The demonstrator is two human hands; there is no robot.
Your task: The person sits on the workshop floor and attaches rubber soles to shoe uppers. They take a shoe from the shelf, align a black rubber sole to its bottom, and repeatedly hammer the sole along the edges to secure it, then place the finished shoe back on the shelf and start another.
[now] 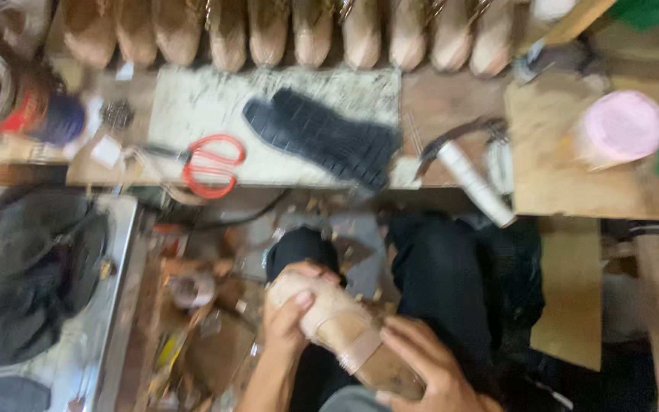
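The desk (451,99) ahead of me carries a row of tan shoes (268,34) along its far edge, a black sole (322,133) on a pale board, red-handled scissors (211,164) just beside it and a pink tub (623,126) (well off to the right). Down over my lap, my left hand (287,317) and right hand (421,366) both have their fingers closed around one tan shoe upper (337,324).
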